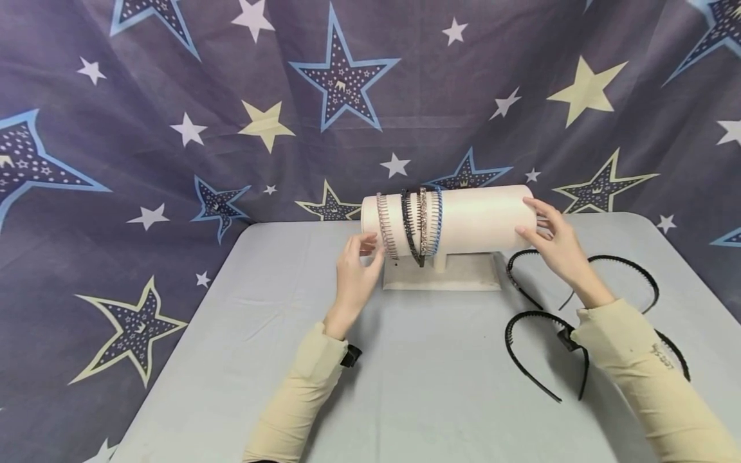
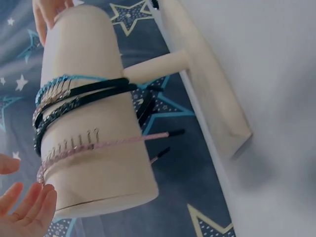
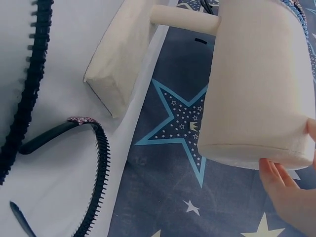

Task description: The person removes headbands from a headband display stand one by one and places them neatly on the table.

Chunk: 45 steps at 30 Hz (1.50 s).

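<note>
A white padded headband stand has a horizontal roll (image 1: pixel 483 218) on a flat base (image 1: pixel 463 275). Around the roll's left half sit a pink headband (image 1: pixel 384 222), a black headband (image 1: pixel 409 228), a brown glittery headband (image 1: pixel 423 222) and a blue headband (image 1: pixel 439 218). My left hand (image 1: pixel 354 273) is at the roll's left end, its fingers loosely bent beside the pink headband; whether they touch it I cannot tell. The right hand (image 1: pixel 558 251) rests its fingertips on the roll's right end, with the thumb on the front side.
Several black headbands lie on the grey-covered table (image 1: pixel 440 373) at the right, including a toothed headband (image 1: pixel 509 341) and a headband with a glittery patch (image 3: pixel 81 120). My right forearm passes over some of them. A starry curtain (image 1: pixel 417 128) hangs behind the stand.
</note>
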Each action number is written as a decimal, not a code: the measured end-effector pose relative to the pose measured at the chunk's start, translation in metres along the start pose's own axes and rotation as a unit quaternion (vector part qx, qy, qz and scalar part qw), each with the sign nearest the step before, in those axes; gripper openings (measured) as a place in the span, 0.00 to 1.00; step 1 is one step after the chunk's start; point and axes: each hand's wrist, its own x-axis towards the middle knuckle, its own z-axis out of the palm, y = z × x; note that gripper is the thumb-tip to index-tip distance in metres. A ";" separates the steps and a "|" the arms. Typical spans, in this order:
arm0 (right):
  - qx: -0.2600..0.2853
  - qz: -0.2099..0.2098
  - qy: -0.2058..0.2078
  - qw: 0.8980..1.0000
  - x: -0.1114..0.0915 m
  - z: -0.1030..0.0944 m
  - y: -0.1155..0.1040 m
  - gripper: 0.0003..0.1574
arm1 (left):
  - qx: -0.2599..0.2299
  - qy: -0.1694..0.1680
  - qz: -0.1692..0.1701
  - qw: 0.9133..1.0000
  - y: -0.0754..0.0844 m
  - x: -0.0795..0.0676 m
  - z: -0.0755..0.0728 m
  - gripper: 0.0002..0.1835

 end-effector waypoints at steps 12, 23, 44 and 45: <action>-0.018 0.002 -0.001 1.000 -0.002 -0.002 -0.004 0.33 | -0.012 0.008 -0.081 0.997 -0.004 -0.012 0.016 0.15; -0.016 0.010 -0.004 1.000 -0.003 -0.002 -0.002 0.33 | -0.022 0.035 -0.086 0.995 -0.008 -0.014 0.028 0.12; -0.008 -0.004 0.000 1.000 -0.005 -0.002 -0.017 0.32 | -0.026 0.053 -0.128 0.990 -0.010 -0.011 0.034 0.07; -0.009 -0.005 0.001 1.000 -0.004 -0.002 -0.013 0.32 | -0.033 0.056 -0.128 0.990 -0.011 -0.011 0.034 0.06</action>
